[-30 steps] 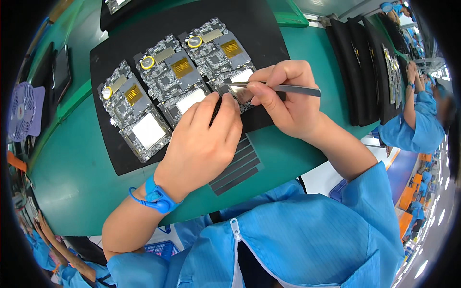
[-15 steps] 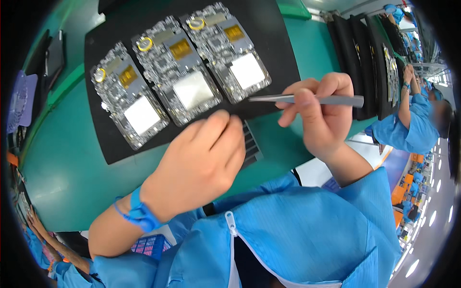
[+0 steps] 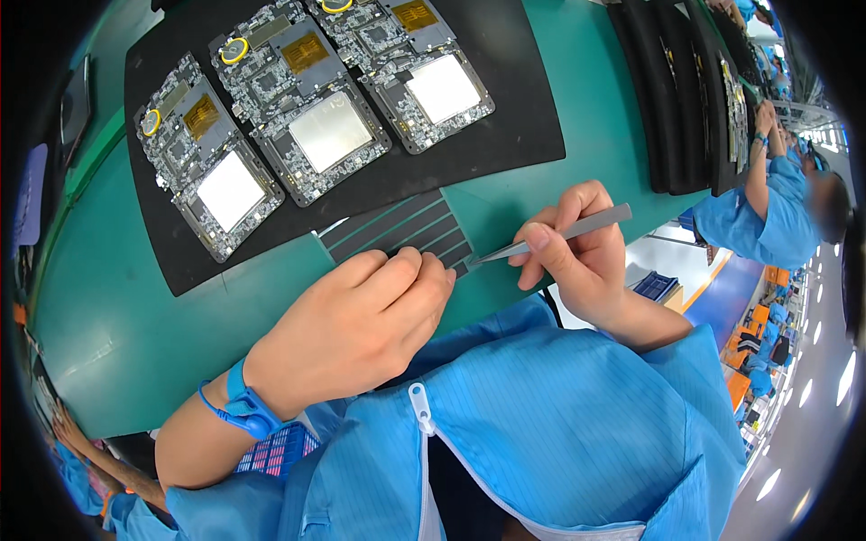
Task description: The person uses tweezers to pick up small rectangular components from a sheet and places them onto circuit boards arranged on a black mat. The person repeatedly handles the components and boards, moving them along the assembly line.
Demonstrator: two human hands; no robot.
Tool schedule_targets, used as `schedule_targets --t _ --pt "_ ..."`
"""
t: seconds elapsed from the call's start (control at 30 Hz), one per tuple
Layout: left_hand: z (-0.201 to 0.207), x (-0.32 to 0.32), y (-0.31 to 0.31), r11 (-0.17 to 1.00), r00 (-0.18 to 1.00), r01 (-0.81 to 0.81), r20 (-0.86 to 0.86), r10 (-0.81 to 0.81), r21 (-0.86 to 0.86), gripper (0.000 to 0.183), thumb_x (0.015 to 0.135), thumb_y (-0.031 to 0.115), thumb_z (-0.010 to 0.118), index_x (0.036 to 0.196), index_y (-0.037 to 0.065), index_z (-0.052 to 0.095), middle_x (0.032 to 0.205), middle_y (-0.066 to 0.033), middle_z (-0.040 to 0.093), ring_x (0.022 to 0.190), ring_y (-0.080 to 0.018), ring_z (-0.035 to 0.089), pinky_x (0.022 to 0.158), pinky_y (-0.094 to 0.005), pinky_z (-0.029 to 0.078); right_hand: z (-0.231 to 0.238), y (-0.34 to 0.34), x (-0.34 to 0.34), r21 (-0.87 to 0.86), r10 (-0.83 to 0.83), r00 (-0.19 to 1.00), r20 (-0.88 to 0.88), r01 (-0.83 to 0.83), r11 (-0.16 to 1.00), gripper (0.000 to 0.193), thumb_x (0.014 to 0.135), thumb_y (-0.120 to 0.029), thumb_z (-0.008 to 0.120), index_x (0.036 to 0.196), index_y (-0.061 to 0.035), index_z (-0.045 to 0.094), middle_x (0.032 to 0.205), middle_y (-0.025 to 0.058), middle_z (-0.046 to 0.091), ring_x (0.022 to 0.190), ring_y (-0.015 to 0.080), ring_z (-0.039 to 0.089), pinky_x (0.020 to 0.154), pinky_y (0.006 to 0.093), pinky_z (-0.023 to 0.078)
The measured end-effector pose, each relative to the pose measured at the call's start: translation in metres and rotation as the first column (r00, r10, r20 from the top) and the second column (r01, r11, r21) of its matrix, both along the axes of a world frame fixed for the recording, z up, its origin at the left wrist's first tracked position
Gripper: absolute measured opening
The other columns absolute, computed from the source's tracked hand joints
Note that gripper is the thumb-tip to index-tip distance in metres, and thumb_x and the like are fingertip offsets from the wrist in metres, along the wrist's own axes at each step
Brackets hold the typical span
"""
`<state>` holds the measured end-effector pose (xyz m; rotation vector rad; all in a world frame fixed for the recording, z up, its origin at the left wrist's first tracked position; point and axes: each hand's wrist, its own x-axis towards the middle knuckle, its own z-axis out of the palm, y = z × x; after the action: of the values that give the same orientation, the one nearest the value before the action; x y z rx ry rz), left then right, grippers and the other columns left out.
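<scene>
My right hand [image 3: 582, 257] grips a pair of grey metal tweezers [image 3: 588, 222], their tips pointing left at the near right corner of a sheet of black strips [image 3: 401, 224]. That sheet lies on the green table. Over its near edge rests my left hand [image 3: 356, 320], fingers curled and pressed together; whatever they pinch, if anything, is hidden. Beyond the sheet, three circuit boards lie side by side on a black mat [image 3: 514, 117]: a left one [image 3: 171, 160], a middle one [image 3: 271, 81] and a right one [image 3: 374, 41]. Each carries a pale rectangular plate, an amber patch and a yellow-rimmed round part.
The green table [image 3: 99, 334] spreads around the mat. Black padded racks [image 3: 645, 99] holding boards stand at the right. A co-worker in a blue smock [image 3: 753, 225] sits beyond them. Another person's forearm [image 3: 108, 460] shows at the lower left. A blue strap [image 3: 244, 406] circles my left wrist.
The tweezers have come down and toward me, from beside the right board to the strip sheet's corner. My left hand has shifted slightly nearer me, uncovering most of the sheet. The view has shifted too.
</scene>
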<state>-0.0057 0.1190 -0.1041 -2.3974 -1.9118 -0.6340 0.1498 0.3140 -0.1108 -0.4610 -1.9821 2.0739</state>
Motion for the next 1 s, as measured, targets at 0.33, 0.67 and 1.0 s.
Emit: schedule_targets --t 0.33,0.67,1.0 --pt "-0.005 -0.001 -0.001 0.999 1.0 0.011 -0.003 -0.011 0.052 0.029 0.071 0.008 0.066 0.098 -0.003 0.064 0.098 -0.0122 0.061 0.089 -0.0233 0.059 0.068 -0.0303 0.05 0.0 0.003 -0.004 -0.041 0.048 0.998 0.036 -0.047 0.998 0.021 0.092 -0.005 0.058 0.094 -0.0046 0.037 0.075 0.0089 0.061 0.056 0.0072 0.059 0.049 0.0176 0.047" --pt "-0.016 0.0 -0.003 0.996 0.999 -0.005 0.053 0.0 0.089 0.024 0.073 0.007 0.067 0.094 -0.004 0.065 0.096 -0.0135 0.062 0.087 -0.0231 0.059 0.069 -0.03 0.05 -0.002 0.003 -0.003 -0.108 0.029 0.999 0.016 -0.028 0.994 0.02 0.093 -0.003 0.053 0.097 -0.007 0.034 0.077 0.0128 0.061 0.052 0.0087 0.058 0.044 0.0178 0.045" --pt "-0.018 0.0 -0.01 0.996 0.991 -0.034 0.133 0.023 0.08 0.025 0.073 0.008 0.067 0.094 -0.005 0.064 0.096 -0.0136 0.062 0.088 -0.0241 0.059 0.071 -0.0316 0.05 0.015 0.006 -0.008 -0.14 0.077 0.995 -0.068 -0.086 0.986 0.023 0.095 -0.006 0.051 0.099 -0.0126 0.03 0.077 0.0203 0.062 0.046 0.0146 0.056 0.042 0.0195 0.046"
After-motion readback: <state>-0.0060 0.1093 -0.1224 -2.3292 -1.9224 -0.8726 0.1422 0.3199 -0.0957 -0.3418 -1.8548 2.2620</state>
